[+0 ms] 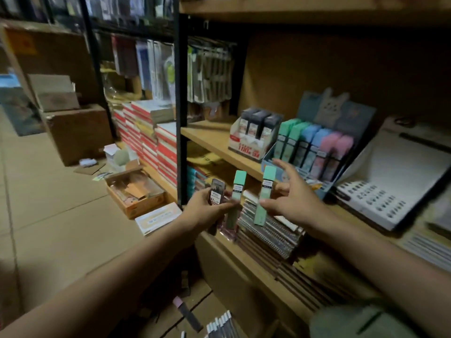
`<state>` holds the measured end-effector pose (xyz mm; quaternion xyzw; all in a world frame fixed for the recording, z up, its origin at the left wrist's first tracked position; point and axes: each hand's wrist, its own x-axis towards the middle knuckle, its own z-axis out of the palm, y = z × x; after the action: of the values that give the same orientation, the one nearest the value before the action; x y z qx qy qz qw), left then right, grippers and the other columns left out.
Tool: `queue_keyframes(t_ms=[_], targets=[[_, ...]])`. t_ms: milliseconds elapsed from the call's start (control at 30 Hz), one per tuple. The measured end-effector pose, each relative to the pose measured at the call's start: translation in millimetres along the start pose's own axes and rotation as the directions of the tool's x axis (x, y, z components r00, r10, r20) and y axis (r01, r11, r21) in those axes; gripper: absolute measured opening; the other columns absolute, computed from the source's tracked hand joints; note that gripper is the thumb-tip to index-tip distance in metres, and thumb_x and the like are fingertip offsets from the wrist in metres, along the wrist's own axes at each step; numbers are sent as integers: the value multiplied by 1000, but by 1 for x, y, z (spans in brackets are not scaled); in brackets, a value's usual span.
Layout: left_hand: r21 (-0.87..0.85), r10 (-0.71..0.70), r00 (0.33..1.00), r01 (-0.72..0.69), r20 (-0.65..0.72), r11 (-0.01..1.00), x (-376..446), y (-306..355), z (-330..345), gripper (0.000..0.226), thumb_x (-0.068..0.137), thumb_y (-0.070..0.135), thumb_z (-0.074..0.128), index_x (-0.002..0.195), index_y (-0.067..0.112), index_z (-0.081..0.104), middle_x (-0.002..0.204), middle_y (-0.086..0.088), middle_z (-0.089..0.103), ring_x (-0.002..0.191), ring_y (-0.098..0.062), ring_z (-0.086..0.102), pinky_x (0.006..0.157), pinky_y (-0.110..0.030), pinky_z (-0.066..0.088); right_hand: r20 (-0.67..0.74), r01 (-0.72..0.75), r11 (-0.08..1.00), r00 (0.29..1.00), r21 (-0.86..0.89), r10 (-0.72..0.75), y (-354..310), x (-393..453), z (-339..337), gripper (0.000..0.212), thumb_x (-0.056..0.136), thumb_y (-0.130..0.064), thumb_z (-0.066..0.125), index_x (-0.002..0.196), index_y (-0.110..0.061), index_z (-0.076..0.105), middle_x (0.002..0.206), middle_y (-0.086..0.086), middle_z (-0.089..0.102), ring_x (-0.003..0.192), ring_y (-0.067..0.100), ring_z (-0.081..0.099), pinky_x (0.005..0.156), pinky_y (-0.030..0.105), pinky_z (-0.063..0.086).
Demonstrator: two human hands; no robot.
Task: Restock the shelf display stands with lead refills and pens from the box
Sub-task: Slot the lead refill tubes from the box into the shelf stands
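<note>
1. Refills fill both hands: your left hand (207, 211) clamps a dark case (216, 192), a mint case (235, 198) and what looks like a pinkish one below; your right hand (291, 201) pinches another mint case (264, 195) between thumb and a finger, the other fingers spread.
2. Target sits just beyond the right grip: the pastel stand (314, 147) on the shelf (214, 140), mint rows at its left end.
3. Bring the right case over those mint rows, coloured cap up to match its neighbours.
4. Slide it down upright into a free slot; from here I cannot tell which slot is free.
5. Keep the left grip tight so its cases do not fan out.
6. Save the dark case for the grey stand (255, 135), up and left of the right grip.
</note>
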<state>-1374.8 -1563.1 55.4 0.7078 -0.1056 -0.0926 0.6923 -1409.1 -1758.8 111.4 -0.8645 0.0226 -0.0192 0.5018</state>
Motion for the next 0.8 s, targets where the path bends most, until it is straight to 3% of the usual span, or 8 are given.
queue_keyframes(t_ms=[133,233,333,400,600,700,800], targets=[[-72,31,998,-27,48,997,25,18,16,23,85,25,69,107,19,65,95,0,75,89,-19,72,69,-33,61,-102,136,984,984,-113,-148,-13,-6,-36,78,75,-5,82,121,-50,39,103,-1,62,72,17,73,64,31,61],[-119,113,986,-98,124,988,41,30,27,20,85,23,69,105,20,66,96,3,75,91,-13,71,68,-24,58,-202,187,969,955,-163,-218,-21,-8,-62,62,75,-7,81,109,-44,45,102,0,66,75,15,73,68,41,62],[-154,145,983,-126,115,980,57,34,35,21,83,24,72,103,19,66,99,-1,75,94,-13,71,72,-25,57,-318,206,925,896,-319,-309,-29,-4,-84,47,79,-17,81,107,-34,46,93,-5,68,72,5,70,69,37,61],[-199,139,986,-119,93,973,65,32,38,19,82,23,72,99,21,66,94,3,76,88,-7,71,62,-17,55,-370,201,884,853,-422,-370,-35,4,-91,43,79,-23,80,106,-32,48,83,-9,68,71,0,67,67,32,60],[-252,116,992,-99,53,963,82,25,33,22,80,23,74,100,21,66,91,4,76,84,-5,71,57,-14,52,-333,300,702,716,-646,-613,-50,48,-83,41,75,-20,83,107,-19,56,101,-5,58,88,12,59,74,18,48],[-254,110,993,-98,32,962,87,22,29,24,80,23,74,103,22,66,97,0,75,90,-11,71,62,-18,53,-308,292,658,706,-694,-638,-44,73,-69,38,76,-14,82,107,-15,58,100,-2,55,88,13,55,78,27,48],[-260,104,994,-95,22,961,90,19,27,24,81,23,74,103,22,66,101,-2,74,95,-14,69,67,-21,51,-306,285,656,710,-699,-634,-35,91,-59,36,77,-11,80,106,-14,59,103,2,57,90,14,54,78,27,45]])
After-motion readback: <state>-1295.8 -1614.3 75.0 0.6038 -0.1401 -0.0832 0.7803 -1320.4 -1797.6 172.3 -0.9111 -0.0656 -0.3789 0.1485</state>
